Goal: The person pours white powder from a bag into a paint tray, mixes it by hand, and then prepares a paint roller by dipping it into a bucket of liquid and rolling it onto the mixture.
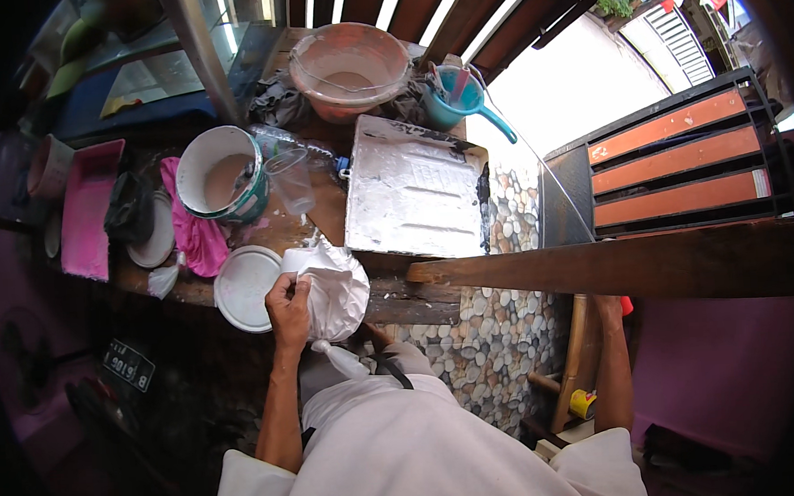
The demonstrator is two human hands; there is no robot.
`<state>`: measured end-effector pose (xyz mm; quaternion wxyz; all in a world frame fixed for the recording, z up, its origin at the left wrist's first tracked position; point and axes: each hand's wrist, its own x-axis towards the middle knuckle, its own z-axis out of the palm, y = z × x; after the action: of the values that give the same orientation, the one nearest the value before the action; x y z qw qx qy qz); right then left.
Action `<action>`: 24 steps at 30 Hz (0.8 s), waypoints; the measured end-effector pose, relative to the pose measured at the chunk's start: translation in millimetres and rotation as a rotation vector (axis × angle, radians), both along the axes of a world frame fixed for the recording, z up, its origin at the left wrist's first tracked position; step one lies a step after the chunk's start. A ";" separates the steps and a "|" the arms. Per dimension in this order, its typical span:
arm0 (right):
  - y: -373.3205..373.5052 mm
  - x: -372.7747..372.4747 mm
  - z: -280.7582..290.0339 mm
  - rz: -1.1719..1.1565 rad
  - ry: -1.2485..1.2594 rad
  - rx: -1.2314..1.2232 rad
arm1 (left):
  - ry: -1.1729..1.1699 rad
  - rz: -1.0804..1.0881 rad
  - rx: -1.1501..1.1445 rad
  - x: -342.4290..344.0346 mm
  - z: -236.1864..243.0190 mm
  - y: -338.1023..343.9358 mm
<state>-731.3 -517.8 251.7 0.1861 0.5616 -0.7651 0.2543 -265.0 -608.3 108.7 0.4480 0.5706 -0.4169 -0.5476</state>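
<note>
Clock positions are taken about the bag [338,296], a white, crumpled one at the bench's [409,306] near edge, close to the wearer's body. From 9 o'clock the left hand [290,298] pinches loose film between thumb and forefinger, the other fingers curled in; the grip probably steadies the soft bag, which would otherwise slump. Its twisted tail hangs at 6 o'clock. The lid [245,289] lies flat at 9 o'clock, perhaps set aside to leave the bucket [221,176], between 10 and 11, open. The cup [291,183] stands at 11, the basin [350,93] at 12, and the white-coated tray [412,184] at 1, apparently kept within reach; the dipper [453,112] lies beyond it. The right hand [608,309] is at 3 o'clock, largely hidden by the beam [614,268]; whether its fingers are spread or closed cannot be told, nor whether they touch the adjacent red thing [626,306]. The bag's contents and underside are concealed, the left palm is turned from view, and the dark lens rim crops the outer edges.
</note>
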 end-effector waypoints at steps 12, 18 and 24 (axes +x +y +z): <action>-124.6 8.0 105.5 -0.095 0.431 0.661 | -0.071 0.043 -0.079 3.9 -5.7 2.0; -183.6 12.4 182.4 0.127 0.654 0.742 | -0.068 0.009 -0.089 -6.5 2.7 0.1; -241.1 32.9 225.1 0.053 0.789 0.682 | -0.097 0.023 -0.074 -3.5 3.7 3.0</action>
<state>-698.3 -758.9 476.8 0.2603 0.6624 -0.6617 -0.2358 -268.5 -605.3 112.4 0.4542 0.5843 -0.4513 -0.4986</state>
